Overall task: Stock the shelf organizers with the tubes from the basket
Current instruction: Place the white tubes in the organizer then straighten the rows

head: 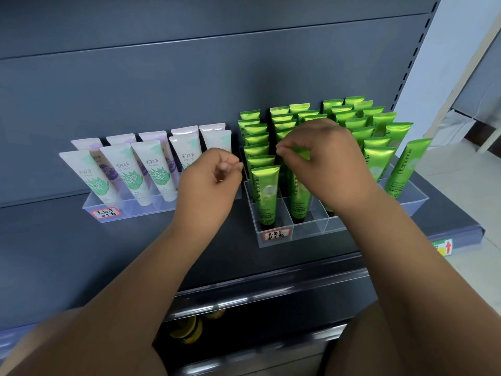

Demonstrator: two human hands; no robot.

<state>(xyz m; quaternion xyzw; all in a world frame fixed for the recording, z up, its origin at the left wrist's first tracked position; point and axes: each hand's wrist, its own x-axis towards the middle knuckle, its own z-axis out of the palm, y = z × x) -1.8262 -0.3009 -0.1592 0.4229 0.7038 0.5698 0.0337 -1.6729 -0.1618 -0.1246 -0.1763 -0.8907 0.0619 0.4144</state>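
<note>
Two clear plastic organizers stand on the dark shelf. The right organizer (287,234) holds several rows of upright green Chamomile tubes (265,189). My right hand (322,156) is over its middle row and pinches the crimped top of a green tube (299,185) standing in the front compartment. The left organizer (130,210) holds several white and lilac tubes (124,172) leaning back. My left hand (214,180) hovers between the two organizers with fingers curled, holding nothing I can see. The basket is out of view.
The shelf's front edge (271,278) runs below the organizers, with a price rail. Handwritten labels (276,234) mark each organizer's front. A lower shelf shows yellow-green items (189,329). The shelf's right end (471,229) borders a tiled floor.
</note>
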